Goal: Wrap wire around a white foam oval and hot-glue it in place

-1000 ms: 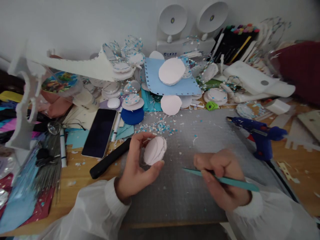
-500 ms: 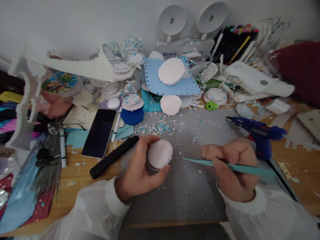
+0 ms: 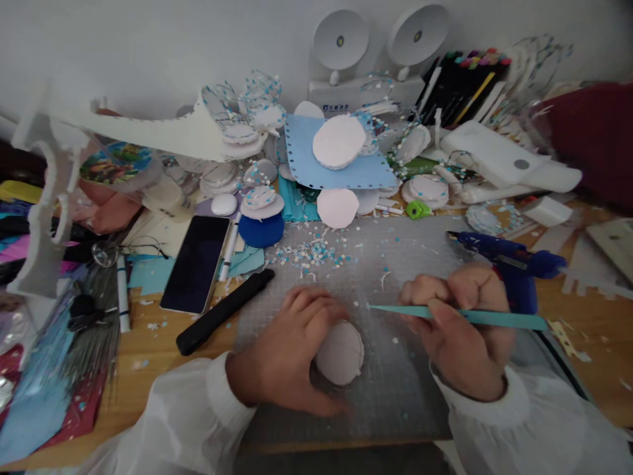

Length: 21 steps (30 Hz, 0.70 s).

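A round, pale disc [image 3: 340, 353] with a rough white edge lies on the grey cutting mat [image 3: 390, 402]. My left hand [image 3: 297, 349] is around its left side, fingers bent near the upper edge and thumb spread below, with a gap between thumb and disc. The hand looks open, though contact at the fingertips is hard to make out. On the right, my right hand [image 3: 462, 323] is closed around teal tweezers [image 3: 512, 319], their thin tip pointing left toward the disc.
Small blue and white confetti-like bits [image 3: 314, 254] lie on the mat. A blue glue gun [image 3: 514, 254] sits beyond my right hand. At left are a black rod-like tool [image 3: 225, 313] and a phone [image 3: 198, 264]. Decorated white discs [image 3: 260, 198] crowd the back.
My left hand has lowered the disc toward me and to the right onto the mat, and its fingers have loosened. The tweezers stay in my right hand, slightly more level.
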### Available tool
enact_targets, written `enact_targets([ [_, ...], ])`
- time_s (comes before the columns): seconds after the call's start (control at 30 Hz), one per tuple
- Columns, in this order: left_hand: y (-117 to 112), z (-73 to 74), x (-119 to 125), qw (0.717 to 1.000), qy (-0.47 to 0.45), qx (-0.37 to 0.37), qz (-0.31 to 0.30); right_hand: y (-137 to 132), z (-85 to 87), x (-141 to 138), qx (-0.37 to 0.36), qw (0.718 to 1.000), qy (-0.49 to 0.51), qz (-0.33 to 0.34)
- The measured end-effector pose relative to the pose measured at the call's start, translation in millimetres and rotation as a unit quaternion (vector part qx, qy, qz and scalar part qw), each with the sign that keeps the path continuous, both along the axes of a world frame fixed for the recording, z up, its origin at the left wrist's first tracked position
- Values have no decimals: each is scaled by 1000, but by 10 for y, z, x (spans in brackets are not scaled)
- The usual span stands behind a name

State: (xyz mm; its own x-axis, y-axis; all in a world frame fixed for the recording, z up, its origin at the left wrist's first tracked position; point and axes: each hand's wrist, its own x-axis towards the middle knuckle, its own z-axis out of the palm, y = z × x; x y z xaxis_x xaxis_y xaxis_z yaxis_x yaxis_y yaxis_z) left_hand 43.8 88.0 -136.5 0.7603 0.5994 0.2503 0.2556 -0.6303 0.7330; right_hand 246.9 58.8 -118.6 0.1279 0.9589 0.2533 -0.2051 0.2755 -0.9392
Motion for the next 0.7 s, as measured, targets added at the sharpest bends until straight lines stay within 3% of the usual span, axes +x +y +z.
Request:
enact_targets([
  [0.1,10,23,-23,998,-63,-31,0,3,-6,-17,1,1000,7,28],
  [0.33,-22,24,-65,975,-128,-116,137,-32,-66,-35,-19,996,24,86],
  [0.7,-44,51,16,973,-155,-94,142,-78,-128,-80,-39,987,48,151],
])
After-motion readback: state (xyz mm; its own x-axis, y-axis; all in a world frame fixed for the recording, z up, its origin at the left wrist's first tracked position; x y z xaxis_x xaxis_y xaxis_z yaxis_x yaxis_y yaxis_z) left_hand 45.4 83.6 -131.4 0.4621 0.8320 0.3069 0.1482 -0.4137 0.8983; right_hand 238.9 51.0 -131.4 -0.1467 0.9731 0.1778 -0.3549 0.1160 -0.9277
